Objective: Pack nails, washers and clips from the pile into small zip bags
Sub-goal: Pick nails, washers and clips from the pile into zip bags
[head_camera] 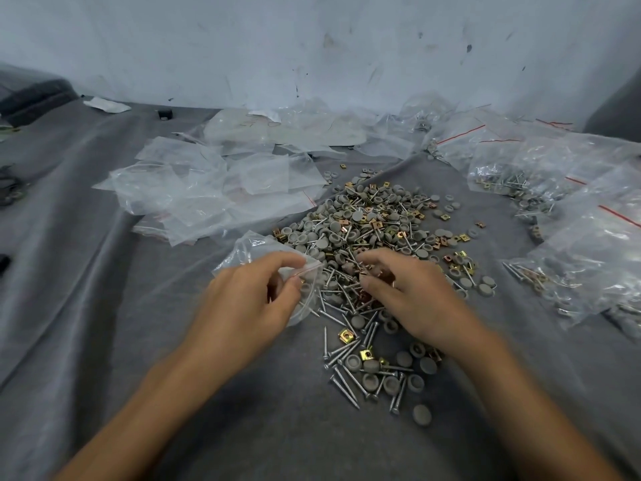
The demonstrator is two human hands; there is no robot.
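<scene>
A pile [378,234] of silver nails, grey round washers and gold clips lies on the grey cloth in the middle. My left hand [249,300] pinches the red-striped mouth of a small clear zip bag [256,249] at the pile's left edge. My right hand [409,293] hovers over the near side of the pile with fingers curled down onto the nails and clips; whether they hold any is hidden. A smaller scatter of nails, washers and clips [378,369] lies closer to me.
Empty clear zip bags [208,189] are heaped at the left of the pile and further back. Filled bags [555,189] lie along the right side. The grey cloth [104,307] covers the surface; a scuffed white wall [312,46] stands behind.
</scene>
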